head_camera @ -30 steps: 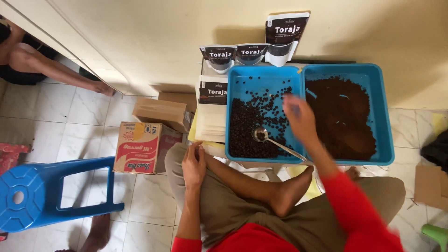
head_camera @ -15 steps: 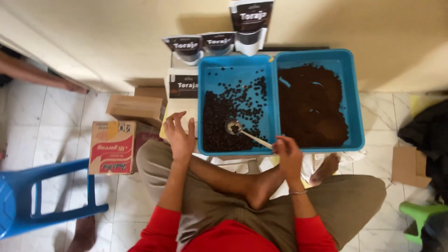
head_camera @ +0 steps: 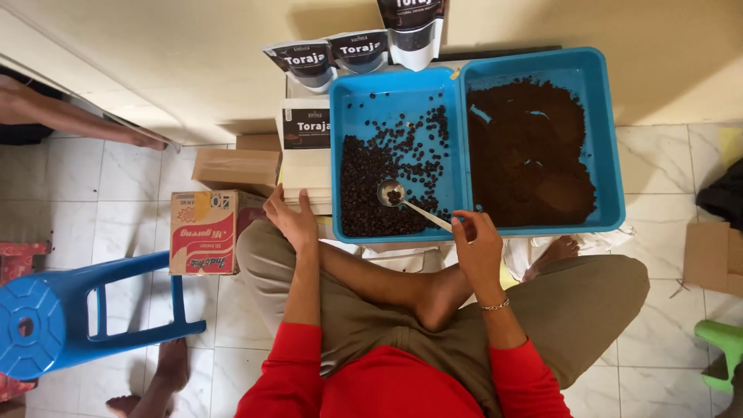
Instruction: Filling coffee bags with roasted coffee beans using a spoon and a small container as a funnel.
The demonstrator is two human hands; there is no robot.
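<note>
Right hand (head_camera: 477, 246) on spoon (head_camera: 410, 203) handle, left hand (head_camera: 290, 220) apart.

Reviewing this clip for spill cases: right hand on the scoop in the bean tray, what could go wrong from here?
1. The right hand grips the metal scoop only by the handle's end; its few beans could roll off if it tilts.
2. The blue tray of coffee beans sits against the ground coffee tray; beans might cross over.
3. The left hand rests on the white pouch stack, which could slide.
</note>
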